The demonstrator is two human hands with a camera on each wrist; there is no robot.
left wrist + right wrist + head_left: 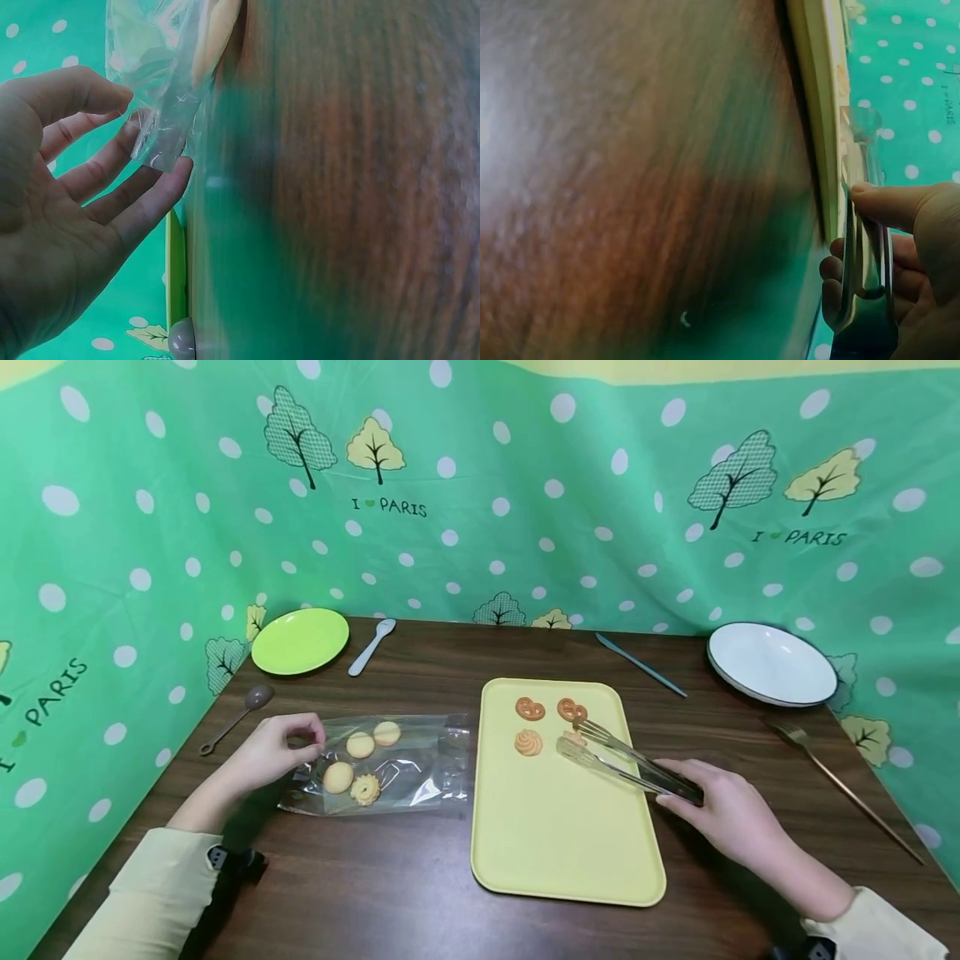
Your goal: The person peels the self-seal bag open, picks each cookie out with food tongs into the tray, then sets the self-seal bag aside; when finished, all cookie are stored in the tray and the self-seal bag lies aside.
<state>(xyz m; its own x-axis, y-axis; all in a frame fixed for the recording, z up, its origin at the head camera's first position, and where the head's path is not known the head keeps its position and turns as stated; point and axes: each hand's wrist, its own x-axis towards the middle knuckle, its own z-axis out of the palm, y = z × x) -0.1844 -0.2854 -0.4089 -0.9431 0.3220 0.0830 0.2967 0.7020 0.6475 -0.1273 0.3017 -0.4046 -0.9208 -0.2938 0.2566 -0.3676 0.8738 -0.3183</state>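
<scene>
My left hand (pixel 273 747) pinches the left edge of a clear plastic bag (pixel 416 768), which lies on the table with several pale cookies (pixel 360 745) in it. In the left wrist view the bag's corner (pixel 161 142) sits between thumb and fingers. My right hand (pixel 723 806) holds metal tongs (pixel 622 756) over a yellow tray (pixel 562 843). The tong tips lie around a swirl cookie (pixel 575 738), partly hidden by them. Beside it on the tray are another swirl cookie (pixel 528 742) and two pretzel-shaped cookies (pixel 530 708). The right wrist view shows the fingers (pixel 885 202) gripping the tongs' arms.
A green plate (pixel 300 642), a light spoon (pixel 372 647) and a brown spoon (pixel 247 710) lie at the left. Toward the right are a blue knife (pixel 641 665), a white dish (pixel 772 662) and a copper-coloured fork (pixel 847 789). A green polka-dot cloth hangs behind the table.
</scene>
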